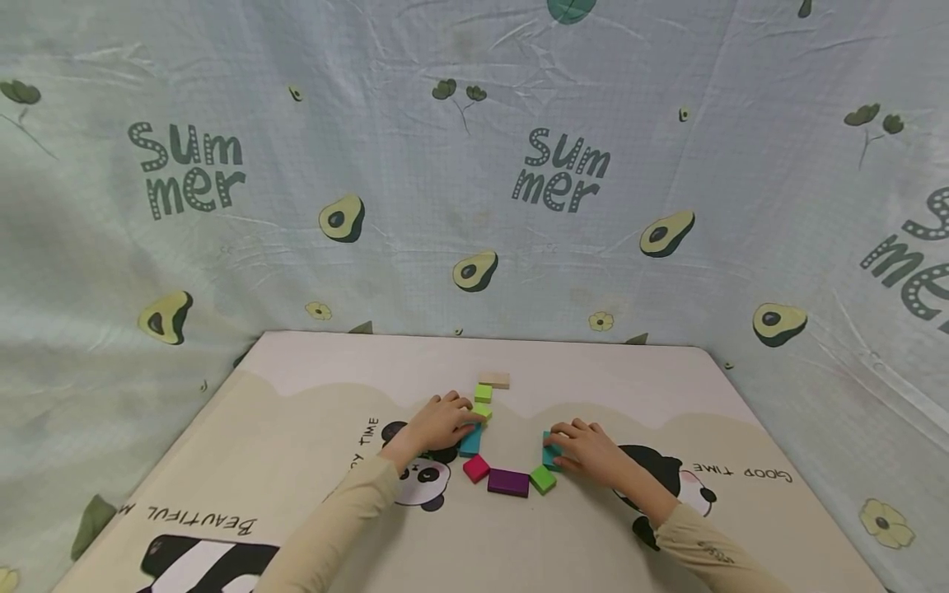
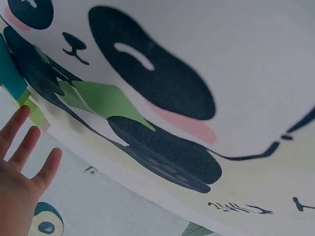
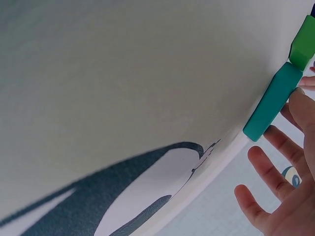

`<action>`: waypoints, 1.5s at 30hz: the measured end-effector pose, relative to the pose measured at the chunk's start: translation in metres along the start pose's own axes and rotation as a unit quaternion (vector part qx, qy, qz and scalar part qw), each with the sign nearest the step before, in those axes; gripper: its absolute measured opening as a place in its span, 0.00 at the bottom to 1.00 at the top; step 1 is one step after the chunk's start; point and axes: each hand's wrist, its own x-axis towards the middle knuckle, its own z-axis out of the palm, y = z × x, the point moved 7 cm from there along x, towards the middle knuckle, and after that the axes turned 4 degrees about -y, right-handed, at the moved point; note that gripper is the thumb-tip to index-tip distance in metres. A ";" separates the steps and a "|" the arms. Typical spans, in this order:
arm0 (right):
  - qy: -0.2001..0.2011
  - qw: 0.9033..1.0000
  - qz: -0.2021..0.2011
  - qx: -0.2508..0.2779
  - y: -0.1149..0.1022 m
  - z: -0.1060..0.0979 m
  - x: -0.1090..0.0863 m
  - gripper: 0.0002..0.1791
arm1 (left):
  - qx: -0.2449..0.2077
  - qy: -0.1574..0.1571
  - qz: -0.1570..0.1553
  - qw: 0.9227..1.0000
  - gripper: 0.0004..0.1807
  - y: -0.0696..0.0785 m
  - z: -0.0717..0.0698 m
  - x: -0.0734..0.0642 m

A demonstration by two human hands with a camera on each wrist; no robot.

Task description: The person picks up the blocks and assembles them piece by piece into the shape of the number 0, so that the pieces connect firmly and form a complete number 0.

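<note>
Eight blocks (image 1: 508,483) lay in a U | right side looked unfinished | left hand (image 1: 439,423) at nearer lime block (image 1: 483,409), grip unclear | right hand (image 1: 591,452) pinched right-side teal block (image 3: 272,102)

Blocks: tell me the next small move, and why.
Perhaps ease the right hand off the right blue block: the block lies flat and its end seems to meet the green block, so it may need no more adjusting.
</note>
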 end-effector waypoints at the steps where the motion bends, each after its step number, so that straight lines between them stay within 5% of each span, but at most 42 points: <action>1: 0.000 1.000 0.001 0.000 0.000 0.000 0.000 0.14 | 0.001 -0.001 0.000 1.000 0.14 0.000 0.000 0.000; 22: 0.003 1.000 -0.003 -0.003 0.000 -0.001 0.001 0.14 | -0.008 0.016 0.000 1.000 0.17 -0.002 -0.007 -0.004; 33: -0.005 1.000 0.004 -0.003 0.003 0.001 0.001 0.14 | 0.022 0.037 0.039 0.998 0.15 0.008 -0.009 -0.010; 45: 0.004 1.000 -0.007 -0.014 0.000 -0.001 0.002 0.14 | 0.033 0.022 0.034 0.999 0.18 0.008 -0.003 -0.014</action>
